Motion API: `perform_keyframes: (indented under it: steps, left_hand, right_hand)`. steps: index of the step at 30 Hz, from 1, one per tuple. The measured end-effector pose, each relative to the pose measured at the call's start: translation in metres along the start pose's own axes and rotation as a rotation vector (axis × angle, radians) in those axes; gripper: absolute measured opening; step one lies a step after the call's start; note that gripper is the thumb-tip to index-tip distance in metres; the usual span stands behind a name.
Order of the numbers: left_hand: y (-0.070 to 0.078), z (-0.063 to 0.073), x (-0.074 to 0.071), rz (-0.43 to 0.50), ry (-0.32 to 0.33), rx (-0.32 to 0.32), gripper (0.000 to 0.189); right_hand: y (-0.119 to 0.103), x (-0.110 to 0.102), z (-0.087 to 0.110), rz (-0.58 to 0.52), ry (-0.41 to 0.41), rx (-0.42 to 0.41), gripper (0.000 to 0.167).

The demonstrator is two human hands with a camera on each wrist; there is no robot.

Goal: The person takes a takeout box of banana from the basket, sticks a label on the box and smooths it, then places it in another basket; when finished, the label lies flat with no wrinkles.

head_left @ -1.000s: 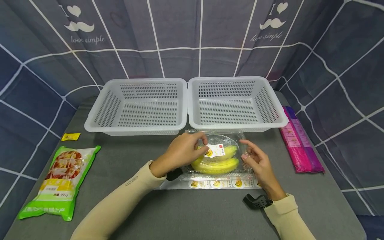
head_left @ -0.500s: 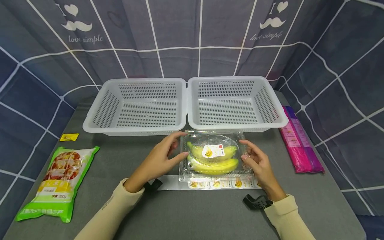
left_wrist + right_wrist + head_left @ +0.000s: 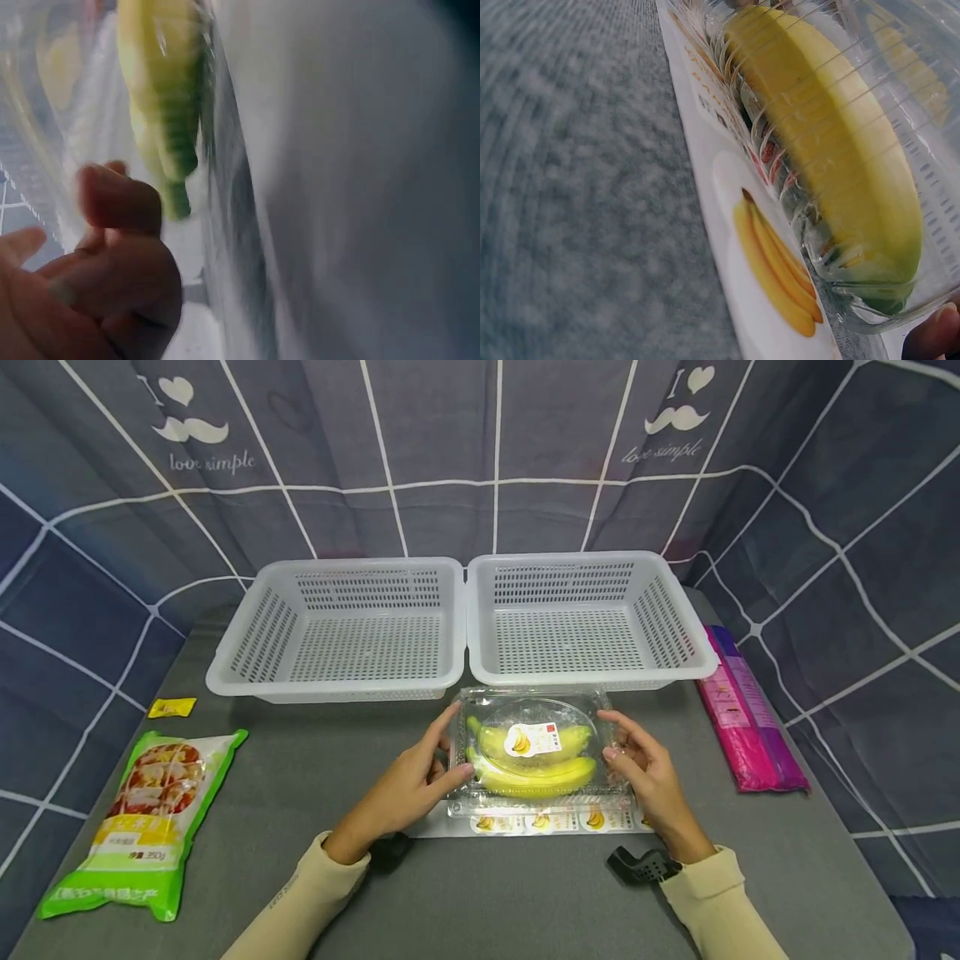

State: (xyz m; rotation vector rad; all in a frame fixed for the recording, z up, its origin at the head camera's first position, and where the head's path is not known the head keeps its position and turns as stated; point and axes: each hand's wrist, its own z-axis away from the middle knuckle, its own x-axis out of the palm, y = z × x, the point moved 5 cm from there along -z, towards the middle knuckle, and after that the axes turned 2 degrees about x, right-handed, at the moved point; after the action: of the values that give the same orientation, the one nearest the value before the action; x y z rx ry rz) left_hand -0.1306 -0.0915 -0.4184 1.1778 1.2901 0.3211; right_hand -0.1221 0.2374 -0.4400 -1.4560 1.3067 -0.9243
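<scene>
A clear plastic clamshell box (image 3: 543, 791) with bananas (image 3: 547, 774) inside lies near the table's middle. Its lid carries a white sticker (image 3: 532, 739) with a banana picture. My left hand (image 3: 401, 789) holds the left side of the box, index finger by the far corner and thumb at the edge. In the left wrist view its bent fingers (image 3: 124, 202) are beside the banana stems. My right hand (image 3: 651, 772) grips the right side, thumb and index finger on the rim. A strip of banana stickers (image 3: 555, 822) lies partly under the box's near edge.
Two white perforated baskets (image 3: 345, 689) (image 3: 592, 677) stand side by side behind the box. A green-edged food bag (image 3: 150, 818) and a small yellow packet (image 3: 172, 707) are on the left. A pink and purple package (image 3: 750, 718) lies at the right. Checked cloth hangs around the table.
My left hand has let go of the sticker on the lid and moved left to the box's left side. The right hand stays on the right side.
</scene>
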Motion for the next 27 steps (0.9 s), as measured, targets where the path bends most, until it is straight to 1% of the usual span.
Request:
perform_keyframes:
  steps: [4,5,8,11,13,15,17,20,23,25,27]
  left_hand:
    - [0.002,-0.001,0.005,0.093,-0.013,0.015,0.07]
    - [0.002,-0.001,0.006,0.113,-0.012,0.012,0.068]
    - [0.001,-0.003,0.009,0.155,-0.016,0.003,0.063]
    - [-0.001,-0.002,0.01,0.178,-0.013,0.002,0.062]
    - [-0.002,-0.002,0.01,0.189,-0.009,0.003,0.062]
    - [-0.003,-0.002,0.01,0.204,-0.01,-0.001,0.063]
    - [-0.003,-0.001,0.01,0.224,-0.017,-0.005,0.063]
    - [-0.003,-0.001,0.011,0.26,-0.03,-0.013,0.062]
    - [-0.002,-0.001,0.011,0.289,-0.032,-0.019,0.062]
    - [-0.003,-0.001,0.011,0.299,-0.027,-0.022,0.062]
    - [-0.003,-0.001,0.012,0.307,-0.021,-0.027,0.063]
  right_hand:
    - [-0.004,-0.002,0.0,0.059,-0.009,-0.037,0.048]
    - [-0.006,-0.003,0.001,0.092,-0.01,-0.046,0.049]
    - [-0.012,-0.009,0.002,0.266,0.005,-0.059,0.056]
    - [-0.018,-0.017,0.0,0.412,0.053,-0.023,0.061]
    - [-0.021,-0.024,-0.003,0.457,0.105,0.016,0.06]
    - [-0.022,-0.031,-0.006,0.428,0.161,0.051,0.055]
    - [-0.02,-0.04,-0.011,0.378,0.215,0.067,0.047]
    - [-0.017,-0.053,-0.018,0.211,0.304,0.084,0.031]
    - [-0.013,-0.063,-0.027,0.038,0.399,0.08,0.018]
    - [-0.012,-0.068,-0.033,-0.044,0.464,0.064,0.011]
    - [-0.012,-0.072,-0.038,-0.103,0.522,0.042,0.006]
